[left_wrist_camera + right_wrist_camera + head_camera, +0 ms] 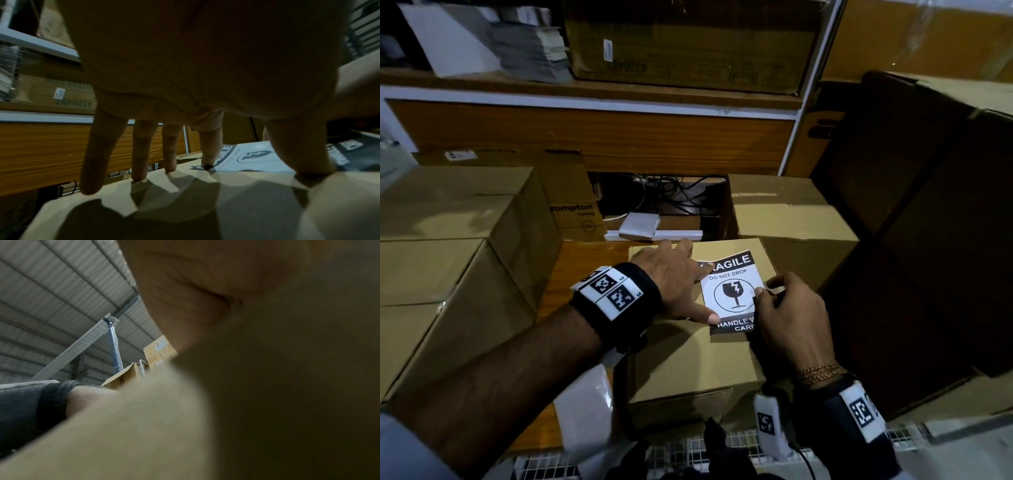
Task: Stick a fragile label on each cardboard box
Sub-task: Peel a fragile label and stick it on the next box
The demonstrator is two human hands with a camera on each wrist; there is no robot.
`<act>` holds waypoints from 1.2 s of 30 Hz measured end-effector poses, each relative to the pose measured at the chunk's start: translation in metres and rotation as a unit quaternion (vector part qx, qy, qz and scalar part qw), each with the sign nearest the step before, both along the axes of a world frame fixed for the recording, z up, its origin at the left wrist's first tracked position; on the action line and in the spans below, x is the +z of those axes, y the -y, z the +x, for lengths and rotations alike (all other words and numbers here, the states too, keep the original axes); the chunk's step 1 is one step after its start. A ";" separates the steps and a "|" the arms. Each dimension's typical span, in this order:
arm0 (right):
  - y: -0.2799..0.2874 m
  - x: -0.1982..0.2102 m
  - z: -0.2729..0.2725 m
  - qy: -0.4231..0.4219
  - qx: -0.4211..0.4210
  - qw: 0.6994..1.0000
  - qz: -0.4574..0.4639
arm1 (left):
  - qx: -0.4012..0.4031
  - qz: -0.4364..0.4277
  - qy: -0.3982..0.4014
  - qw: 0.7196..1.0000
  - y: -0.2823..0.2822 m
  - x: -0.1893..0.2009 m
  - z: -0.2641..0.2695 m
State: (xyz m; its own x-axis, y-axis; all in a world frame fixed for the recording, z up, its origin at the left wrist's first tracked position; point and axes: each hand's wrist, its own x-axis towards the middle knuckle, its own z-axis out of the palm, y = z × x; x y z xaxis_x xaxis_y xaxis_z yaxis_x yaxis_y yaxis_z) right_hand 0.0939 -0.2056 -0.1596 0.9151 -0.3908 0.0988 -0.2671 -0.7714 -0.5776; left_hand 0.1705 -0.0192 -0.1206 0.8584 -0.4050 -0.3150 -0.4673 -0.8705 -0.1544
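Cardboard boxes crowd the wooden bench on every side of the small cardboard box at the middle. On its top lies the fragile label, black and white with a broken-glass symbol. The left hand is spread flat, fingers straight: the thumb presses the label's near left corner, the index fingertip its far left corner, and the other fingers rest on bare cardboard. The right hand sits over the label's right edge with thumb and forefinger curled together there, hiding that edge and part of the lower text; whether they pinch the label or a backing strip cannot be told. The right wrist view is filled by blurred palm and shows none of this. Left of the small box stand two stacked brown boxes, with a printed carton behind them. To the right a tan box touches the small box, and a tall dark carton leans beyond it. Far behind, tangled black cables and a white adapter lie in a gap under the shelf.
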 end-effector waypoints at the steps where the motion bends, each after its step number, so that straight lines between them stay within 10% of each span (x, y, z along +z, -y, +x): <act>1: 0.001 0.000 -0.001 -0.005 -0.009 1.000 -0.017 | 0.000 0.001 0.001 1.000 0.000 0.000 0.000; 6: 0.029 0.004 -0.006 -0.004 -0.017 0.999 -0.032 | -0.004 -0.002 -0.001 1.000 -0.001 0.000 0.001; 16: 0.014 -0.016 -0.058 0.085 0.290 0.946 -0.117 | -0.002 -0.002 -0.010 1.000 -0.001 0.002 0.001; 36: 0.015 -0.031 -0.069 0.193 0.301 0.933 -0.051 | -0.080 -0.009 0.016 0.997 0.003 0.003 -0.007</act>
State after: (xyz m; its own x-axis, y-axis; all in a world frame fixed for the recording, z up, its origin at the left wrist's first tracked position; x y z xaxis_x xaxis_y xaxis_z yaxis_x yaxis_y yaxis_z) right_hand 0.0250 -0.2204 -0.1906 0.8543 0.2115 0.4748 0.4446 -0.7706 -0.4567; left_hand 0.1638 -0.0221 -0.1172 0.7916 -0.5432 -0.2799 -0.5960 -0.7873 -0.1576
